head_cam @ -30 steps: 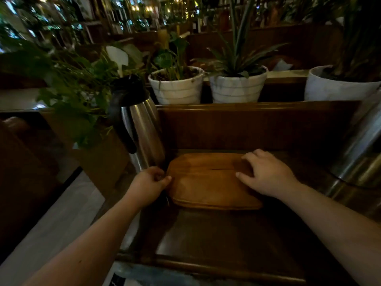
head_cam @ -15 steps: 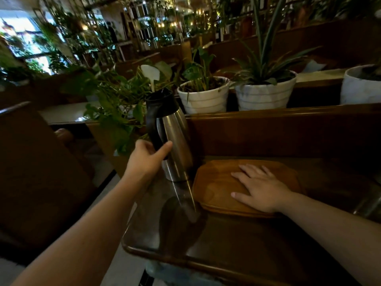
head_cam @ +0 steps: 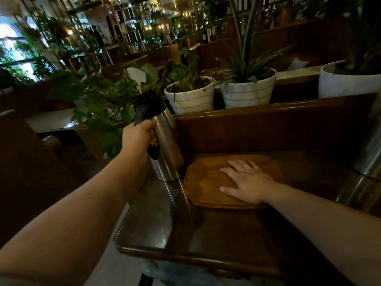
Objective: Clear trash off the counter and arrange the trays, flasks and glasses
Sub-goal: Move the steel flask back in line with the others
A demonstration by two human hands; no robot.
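A steel flask [head_cam: 168, 153] with a black lid and black handle stands at the counter's back left corner. My left hand [head_cam: 139, 138] is closed around its handle. Just to its right a brown wooden tray [head_cam: 203, 182] lies flat on the dark counter [head_cam: 185, 234]. My right hand [head_cam: 246, 181] rests palm down on the tray with fingers spread, holding nothing. A second steel flask [head_cam: 371, 153] shows partly at the right edge.
A raised wooden ledge [head_cam: 268, 112] runs behind the counter and carries white plant pots [head_cam: 190, 98] [head_cam: 248, 92] [head_cam: 346, 80]. A leafy plant [head_cam: 103, 100] crowds the flask's left side. The counter's front edge drops to a pale floor at the left.
My left hand left the tray's corner, rose to the flask and closed on its handle. My right hand stayed flat on the tray. The view swung left and up.
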